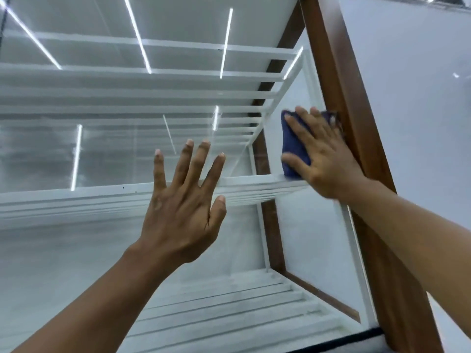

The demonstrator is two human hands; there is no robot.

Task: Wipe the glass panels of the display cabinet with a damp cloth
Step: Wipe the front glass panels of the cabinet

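Right hand (323, 159), fingers straight, presses a folded dark blue cloth (293, 146) flat against the clear glass panel (102, 154) of the display cabinet, just beside the brown wooden frame post (349, 98) at right. Left hand (183, 205), fingers spread and straight, is raised before the glass, holding nothing. White slatted shelves (127, 194) lie behind the glass.

Glossy glass panel (102, 154), seemingly wood-grain frame (339, 80)

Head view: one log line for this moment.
step: wipe glass panel | right hand: presses blue cloth flat on glass beside wooden frame | left hand: open, fingers spread, before glass, holds nothing
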